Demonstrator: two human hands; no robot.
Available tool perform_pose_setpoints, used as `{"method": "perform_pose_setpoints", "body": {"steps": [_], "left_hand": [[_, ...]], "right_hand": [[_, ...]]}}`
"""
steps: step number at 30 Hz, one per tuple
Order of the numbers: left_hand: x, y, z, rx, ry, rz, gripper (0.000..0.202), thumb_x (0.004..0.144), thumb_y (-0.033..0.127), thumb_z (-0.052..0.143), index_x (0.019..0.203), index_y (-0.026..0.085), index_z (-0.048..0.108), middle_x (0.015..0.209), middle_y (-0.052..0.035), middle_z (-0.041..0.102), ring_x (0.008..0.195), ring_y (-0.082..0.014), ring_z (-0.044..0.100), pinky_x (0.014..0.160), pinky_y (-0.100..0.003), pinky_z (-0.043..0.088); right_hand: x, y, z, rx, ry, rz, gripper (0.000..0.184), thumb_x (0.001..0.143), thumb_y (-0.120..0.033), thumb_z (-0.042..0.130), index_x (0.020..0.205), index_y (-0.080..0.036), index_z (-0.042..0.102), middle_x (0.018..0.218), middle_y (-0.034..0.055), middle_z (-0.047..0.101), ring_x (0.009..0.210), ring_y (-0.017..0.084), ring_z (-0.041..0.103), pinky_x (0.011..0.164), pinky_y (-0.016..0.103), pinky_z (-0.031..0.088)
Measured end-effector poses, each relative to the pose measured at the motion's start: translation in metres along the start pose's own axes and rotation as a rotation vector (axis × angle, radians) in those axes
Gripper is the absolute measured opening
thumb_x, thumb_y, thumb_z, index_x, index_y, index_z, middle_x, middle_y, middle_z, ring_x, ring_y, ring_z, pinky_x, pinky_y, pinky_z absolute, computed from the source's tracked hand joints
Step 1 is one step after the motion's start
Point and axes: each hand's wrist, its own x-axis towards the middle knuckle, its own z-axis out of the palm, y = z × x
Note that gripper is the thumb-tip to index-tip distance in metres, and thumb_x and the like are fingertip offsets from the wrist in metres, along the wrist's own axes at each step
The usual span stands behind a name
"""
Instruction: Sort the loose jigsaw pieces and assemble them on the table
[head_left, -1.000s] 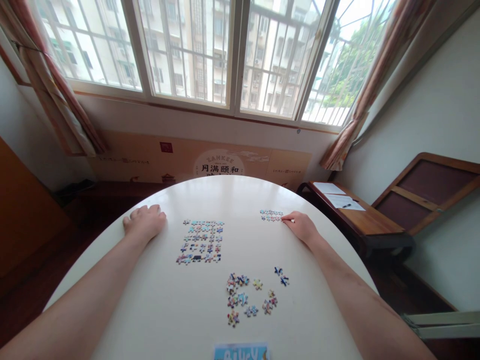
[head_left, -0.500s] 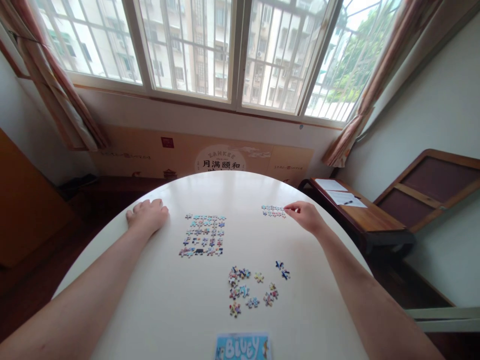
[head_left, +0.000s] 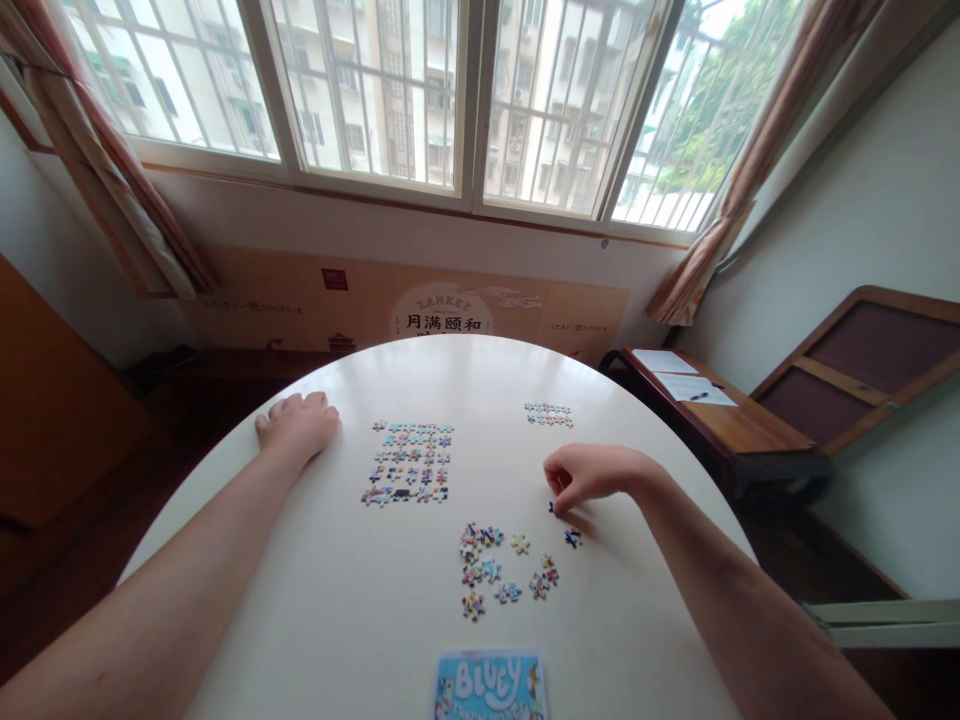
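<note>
On a round white table (head_left: pixel 390 610) lie jigsaw pieces. My left hand (head_left: pixel 298 424) rests flat near the table's left edge, fingers stretched out, just left of a joined block of pieces (head_left: pixel 409 464). My right hand (head_left: pixel 591 472) is curled, its fingertips pinched down onto a dark blue piece (head_left: pixel 553 508) at the right of the loose pieces. Another dark piece (head_left: pixel 573 538) lies just below it. A pile of loose pieces (head_left: pixel 501 573) sits in front of me. A small joined strip (head_left: pixel 548 414) lies further back on the right.
A blue puzzle box lid reading "Bluey" (head_left: pixel 489 686) lies at the table's near edge. To the right stands a low wooden side table (head_left: pixel 739 430) with papers and a pen (head_left: pixel 684 388). Barred windows and curtains fill the wall behind.
My right hand has left the small strip at the back right and come toward me to the dark blue piece, fingers closing on it. My left hand stayed put.
</note>
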Motion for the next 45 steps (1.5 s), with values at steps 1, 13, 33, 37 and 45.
{"method": "perform_pose_setpoints", "body": {"steps": [1, 13, 33, 37, 45], "left_hand": [[0.0, 0.0, 0.0, 0.002, 0.0, 0.0, 0.052, 0.088, 0.04, 0.038, 0.133, 0.021, 0.056, 0.14, -0.0203, 0.05, 0.127, -0.0415, 0.045, 0.1, -0.055, 0.036], [0.004, -0.004, 0.005, 0.006, 0.043, 0.006, 0.048, 0.087, 0.038, 0.041, 0.127, 0.021, 0.06, 0.136, -0.0203, 0.054, 0.123, -0.041, 0.049, 0.097, -0.056, 0.039], [0.004, -0.005, 0.005, 0.026, 0.034, 0.008, 0.046, 0.087, 0.036, 0.038, 0.125, 0.021, 0.06, 0.133, -0.0197, 0.055, 0.121, -0.0393, 0.05, 0.097, -0.054, 0.039], [0.003, -0.004, 0.006, 0.042, 0.021, 0.006, 0.047, 0.089, 0.037, 0.036, 0.126, 0.021, 0.059, 0.134, -0.019, 0.054, 0.122, -0.0386, 0.049, 0.098, -0.054, 0.038], [0.0, -0.002, 0.002, 0.028, 0.021, 0.001, 0.047, 0.088, 0.037, 0.037, 0.125, 0.02, 0.06, 0.135, -0.0196, 0.054, 0.123, -0.0389, 0.049, 0.099, -0.053, 0.038]], "right_hand": [[0.003, 0.003, 0.001, 0.007, 0.059, 0.003, 0.015, 0.069, -0.033, 0.077, 0.074, -0.021, 0.068, 0.074, -0.0011, 0.066, 0.065, 0.015, 0.057, 0.052, 0.025, 0.036], [0.037, 0.022, 0.017, -0.034, 0.62, 0.12, 0.021, 0.09, -0.034, 0.057, 0.081, -0.02, 0.069, 0.077, 0.0042, 0.069, 0.07, 0.018, 0.06, 0.06, 0.027, 0.036], [0.06, 0.044, 0.029, 0.017, 0.82, -0.021, 0.019, 0.087, -0.022, 0.062, 0.092, -0.026, 0.08, 0.099, 0.0032, 0.077, 0.094, 0.022, 0.069, 0.088, 0.035, 0.052], [0.064, 0.046, 0.032, 0.017, 0.831, -0.037, 0.02, 0.087, -0.021, 0.061, 0.093, -0.028, 0.079, 0.1, 0.0019, 0.076, 0.095, 0.021, 0.068, 0.09, 0.034, 0.052], [0.067, 0.044, 0.033, 0.023, 0.864, -0.009, 0.02, 0.087, -0.023, 0.061, 0.091, -0.029, 0.08, 0.1, 0.0007, 0.076, 0.096, 0.022, 0.068, 0.089, 0.035, 0.052]]}}
